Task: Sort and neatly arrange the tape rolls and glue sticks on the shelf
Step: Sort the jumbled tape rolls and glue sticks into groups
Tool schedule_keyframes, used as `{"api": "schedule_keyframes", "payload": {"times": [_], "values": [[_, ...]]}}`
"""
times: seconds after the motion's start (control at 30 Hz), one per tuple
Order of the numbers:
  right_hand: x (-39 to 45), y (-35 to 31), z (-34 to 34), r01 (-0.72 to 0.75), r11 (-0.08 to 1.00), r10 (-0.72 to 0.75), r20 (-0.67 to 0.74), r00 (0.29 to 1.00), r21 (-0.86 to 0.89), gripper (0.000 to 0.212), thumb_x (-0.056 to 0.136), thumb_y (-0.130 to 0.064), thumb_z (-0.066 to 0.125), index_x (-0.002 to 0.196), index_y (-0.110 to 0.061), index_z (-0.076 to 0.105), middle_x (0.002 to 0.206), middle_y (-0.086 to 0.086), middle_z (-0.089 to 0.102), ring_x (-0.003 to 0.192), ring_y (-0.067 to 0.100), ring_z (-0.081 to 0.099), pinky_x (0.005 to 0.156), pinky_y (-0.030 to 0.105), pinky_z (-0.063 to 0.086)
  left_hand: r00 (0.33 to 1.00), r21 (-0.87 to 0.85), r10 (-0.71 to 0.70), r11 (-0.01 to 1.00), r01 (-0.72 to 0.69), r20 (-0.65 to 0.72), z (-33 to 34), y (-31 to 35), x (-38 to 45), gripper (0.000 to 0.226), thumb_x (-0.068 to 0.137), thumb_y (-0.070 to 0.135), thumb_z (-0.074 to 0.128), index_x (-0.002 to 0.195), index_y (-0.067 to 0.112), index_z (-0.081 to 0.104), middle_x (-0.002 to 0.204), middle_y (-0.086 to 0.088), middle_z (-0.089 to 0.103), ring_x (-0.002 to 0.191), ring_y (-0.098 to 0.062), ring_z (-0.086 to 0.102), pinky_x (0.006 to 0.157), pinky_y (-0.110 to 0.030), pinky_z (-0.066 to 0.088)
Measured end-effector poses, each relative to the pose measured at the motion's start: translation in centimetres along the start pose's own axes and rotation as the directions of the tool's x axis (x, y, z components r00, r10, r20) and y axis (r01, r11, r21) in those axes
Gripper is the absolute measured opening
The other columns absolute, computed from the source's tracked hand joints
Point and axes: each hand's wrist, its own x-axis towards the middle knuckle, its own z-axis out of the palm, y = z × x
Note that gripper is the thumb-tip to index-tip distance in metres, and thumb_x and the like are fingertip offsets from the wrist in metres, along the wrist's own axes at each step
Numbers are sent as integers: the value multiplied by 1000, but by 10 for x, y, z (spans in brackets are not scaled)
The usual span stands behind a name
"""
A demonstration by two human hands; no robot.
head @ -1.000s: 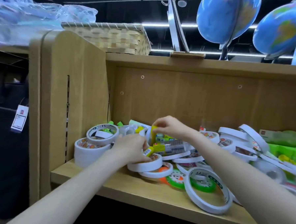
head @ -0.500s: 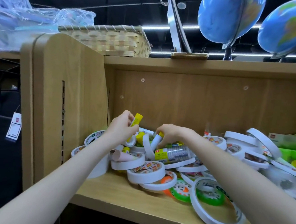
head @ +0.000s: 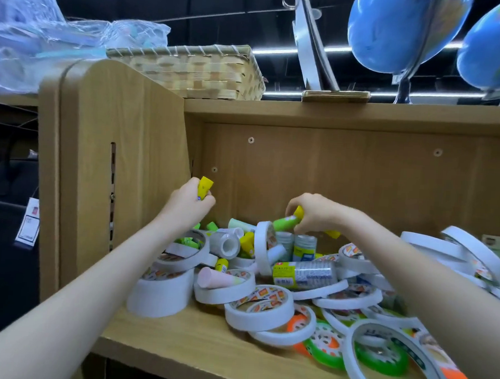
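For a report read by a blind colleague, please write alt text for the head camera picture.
Two bare hands lift glue sticks out of a jumbled pile of tape rolls on a wooden shelf: the left hand holds a yellow glue stick upright, the right hand holds a green and yellow glue stick. A woven basket and blue globes stand on top.

Most of the yellow glue stick (head: 205, 187) is buried in the left hand (head: 187, 207), only the cap end pokes out on top. Right hand (head: 317, 214) covers the middle of the green glue stick (head: 285, 222), and there's a yellow bit sticking out behind the grip, can't tell if it's a second stick. Printing on the tape rolls (head: 258, 305) below both grips is too blurry to read. Pile runs off the right edge.
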Motion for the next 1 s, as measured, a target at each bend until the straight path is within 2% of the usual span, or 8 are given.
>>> {"api": "schedule_keyframes", "payload": {"times": [0.1,0.17,0.3,0.5,0.6,0.77,0.9,1.0], "values": [[9,-2,-12,-39,999,37,-154,987,-9,23,78,-22,62,101,-25,62,89,4,52,83,27,55,66,25,38,989,171,-21,985,-5,148,-4,-11,17,5,89,12,52,92,12,56,86,-6,57,77,-23,50,63,-27,34],[14,-4,-15,-20,1000,17,-113,993,-24,24,79,-25,64,102,-26,61,91,4,51,82,24,51,66,25,37,964,261,-40,965,-32,264,-2,-16,28,6,88,12,55,92,14,59,88,-6,59,78,-22,53,67,-25,37],[27,-18,-10,146,983,-141,-57,988,110,9,83,-30,65,79,-26,57,76,0,54,74,19,52,58,26,40,898,380,-102,922,-76,428,-11,-18,43,16,86,20,63,102,17,65,95,-2,63,87,-17,58,63,-20,43],[47,-61,12,221,957,-253,171,952,187,13,86,-36,61,89,-24,62,68,-8,54,62,11,52,49,17,41,867,563,-206,820,-101,455,-3,-27,57,29,84,32,65,109,16,63,90,-2,59,81,-19,56,71,-29,45],[56,-71,26,217,972,-234,255,938,94,14,85,-40,61,80,-27,59,77,-2,58,74,20,56,63,32,50,842,553,-255,831,-61,476,4,-35,65,35,85,34,63,113,13,60,94,-3,58,85,-21,55,77,-32,45],[60,-73,32,158,957,-203,176,963,242,23,81,-27,66,103,-21,59,75,2,59,53,15,49,42,22,41,815,560,-314,828,-16,487,16,-44,68,33,88,33,59,111,8,57,96,-6,55,85,-22,52,75,-30,42],[65,-55,24,53,939,-27,-82,996,340,8,78,-24,62,78,-20,56,67,-1,54,63,17,52,50,25,39,823,566,-296,824,-36,485,24,-45,73,24,91,32,56,93,9,47,93,-6,50,85,-22,47,73,-27,36],[63,-37,18,-8,940,46,-104,994,341,18,78,-26,63,71,-13,53,60,-2,45,54,13,41,49,26,30,846,593,-271,802,-66,460,30,-46,76,18,90,25,56,90,10,46,77,-2,48,81,-22,47,69,-28,36]]}}
